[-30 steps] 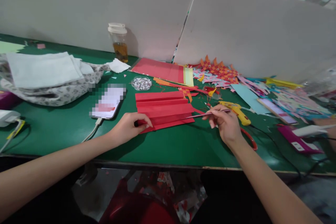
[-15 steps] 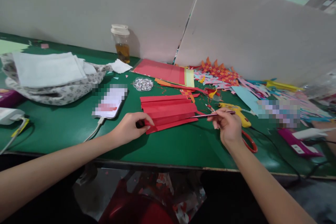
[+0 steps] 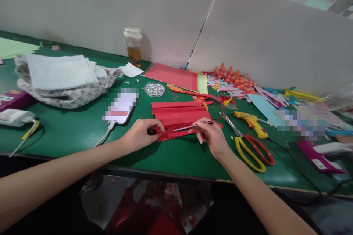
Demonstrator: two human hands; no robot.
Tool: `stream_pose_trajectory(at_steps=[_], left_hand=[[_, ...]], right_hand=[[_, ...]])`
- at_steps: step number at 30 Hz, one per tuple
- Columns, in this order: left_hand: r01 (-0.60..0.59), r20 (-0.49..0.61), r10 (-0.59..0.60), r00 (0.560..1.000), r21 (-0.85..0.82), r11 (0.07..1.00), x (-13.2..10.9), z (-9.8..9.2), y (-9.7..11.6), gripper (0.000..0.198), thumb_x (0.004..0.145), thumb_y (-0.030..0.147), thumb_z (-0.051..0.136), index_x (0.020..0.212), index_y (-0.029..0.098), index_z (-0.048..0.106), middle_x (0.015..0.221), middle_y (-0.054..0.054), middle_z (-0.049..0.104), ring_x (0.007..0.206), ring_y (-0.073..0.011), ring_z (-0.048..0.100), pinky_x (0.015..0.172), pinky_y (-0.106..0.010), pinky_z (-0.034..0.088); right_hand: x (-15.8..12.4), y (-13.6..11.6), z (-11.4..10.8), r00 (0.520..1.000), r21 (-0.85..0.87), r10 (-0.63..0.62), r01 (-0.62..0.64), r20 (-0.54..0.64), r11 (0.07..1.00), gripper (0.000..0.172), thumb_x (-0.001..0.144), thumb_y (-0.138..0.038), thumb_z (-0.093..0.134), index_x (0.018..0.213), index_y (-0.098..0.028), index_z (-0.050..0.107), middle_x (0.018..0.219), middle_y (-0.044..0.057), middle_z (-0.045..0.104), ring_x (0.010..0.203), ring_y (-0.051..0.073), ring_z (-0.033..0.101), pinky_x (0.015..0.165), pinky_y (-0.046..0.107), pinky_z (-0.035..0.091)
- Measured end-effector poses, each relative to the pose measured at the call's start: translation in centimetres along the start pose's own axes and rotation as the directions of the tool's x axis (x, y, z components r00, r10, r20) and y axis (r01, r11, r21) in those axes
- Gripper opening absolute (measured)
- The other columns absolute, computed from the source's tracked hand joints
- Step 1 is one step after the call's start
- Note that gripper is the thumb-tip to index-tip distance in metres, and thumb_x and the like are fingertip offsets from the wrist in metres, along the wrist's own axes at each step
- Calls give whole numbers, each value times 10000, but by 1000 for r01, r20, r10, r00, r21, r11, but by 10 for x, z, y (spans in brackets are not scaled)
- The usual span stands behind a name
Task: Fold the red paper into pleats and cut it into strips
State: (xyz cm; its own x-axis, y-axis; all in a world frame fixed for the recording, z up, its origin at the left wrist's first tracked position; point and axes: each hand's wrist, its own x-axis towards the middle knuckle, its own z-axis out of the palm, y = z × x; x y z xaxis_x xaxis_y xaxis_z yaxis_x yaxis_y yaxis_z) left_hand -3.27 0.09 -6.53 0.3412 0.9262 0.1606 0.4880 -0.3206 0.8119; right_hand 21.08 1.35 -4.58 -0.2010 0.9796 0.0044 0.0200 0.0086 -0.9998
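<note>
A pleated red paper sheet (image 3: 180, 114) lies on the green table (image 3: 176, 154) in front of me. My left hand (image 3: 140, 134) pinches its near left corner, fingers closed on the paper. My right hand (image 3: 211, 136) is closed on a thin pencil-like stick (image 3: 190, 127), whose tip lies across the near edge of the red paper and points left toward my left hand.
Red-and-yellow scissors (image 3: 249, 143) and a yellow glue gun (image 3: 252, 121) lie right of my right hand. A phone (image 3: 121, 107) on a cable, a dish of googly eyes (image 3: 154, 89), a jar (image 3: 134, 46), a cloth bag (image 3: 63, 80) and heaps of paper scraps (image 3: 239, 80) surround the work.
My right hand has moved left with the stick, from beside the glue gun onto the red paper. The scissors, hidden under it before, now show. My left hand stays on the paper.
</note>
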Motion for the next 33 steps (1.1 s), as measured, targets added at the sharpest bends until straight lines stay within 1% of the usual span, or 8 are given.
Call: stream_pose_trajectory(at_steps=[6,9,15,22,24,27,30,33], left_hand=[[-25,-13,24,1000,-24,999,0,1,-1,174,667,71,540,762,179,637,712,25,639,609,-79,545,567,-178,421],[-31,-14,31,999,-24,999,0,1,-2,161,671,76,542,758,175,634,709,23,636,605,-76,542,565,-177,419],[-34,-2,34,999,-16,999,0,0,-1,157,678,85,535,762,178,630,700,22,630,605,-78,540,565,-181,418],[-31,4,31,1000,-23,999,0,0,0,158,674,83,535,760,178,628,698,20,627,602,-83,537,561,-185,421],[-23,5,23,1000,-24,999,0,0,0,158,673,80,537,759,178,627,702,21,626,608,-84,539,566,-186,421],[-19,4,20,1000,-30,999,0,0,0,163,672,76,535,761,179,625,712,21,625,618,-86,543,576,-187,423],[-13,5,13,1000,-26,1000,0,-1,1,184,663,63,529,767,180,627,707,24,623,613,-85,542,571,-185,419],[-11,3,11,1000,-14,1000,0,-1,2,187,657,56,526,757,176,629,693,26,620,600,-81,532,565,-184,414]], right_hand=[[10,6,4,999,-12,39,-39,-10,999,164,759,-306,534,703,-160,583,603,38,676,330,68,421,363,225,199],[14,6,-1,998,-5,32,-32,-62,999,151,725,-286,540,657,-157,581,552,31,662,311,65,411,351,218,200],[23,-3,-31,953,-58,-48,32,-299,998,145,642,-251,531,521,-172,544,414,11,590,278,81,403,321,215,205],[24,-11,-66,905,-118,-143,104,-400,988,146,635,-227,530,503,-174,565,415,9,581,297,93,427,315,220,229],[21,-13,-62,908,-64,-148,134,-393,989,141,644,-231,529,519,-177,568,431,11,587,323,99,448,318,220,239],[15,-15,-43,953,7,-97,104,-288,995,131,673,-244,528,567,-178,569,481,15,614,335,89,443,329,216,237],[11,-16,-19,989,-15,-38,36,-145,999,121,701,-260,536,629,-174,578,535,20,643,329,79,424,348,221,244],[9,-13,-5,998,-51,-3,0,-68,999,136,722,-281,537,648,-172,571,546,19,648,331,75,429,364,224,241]])
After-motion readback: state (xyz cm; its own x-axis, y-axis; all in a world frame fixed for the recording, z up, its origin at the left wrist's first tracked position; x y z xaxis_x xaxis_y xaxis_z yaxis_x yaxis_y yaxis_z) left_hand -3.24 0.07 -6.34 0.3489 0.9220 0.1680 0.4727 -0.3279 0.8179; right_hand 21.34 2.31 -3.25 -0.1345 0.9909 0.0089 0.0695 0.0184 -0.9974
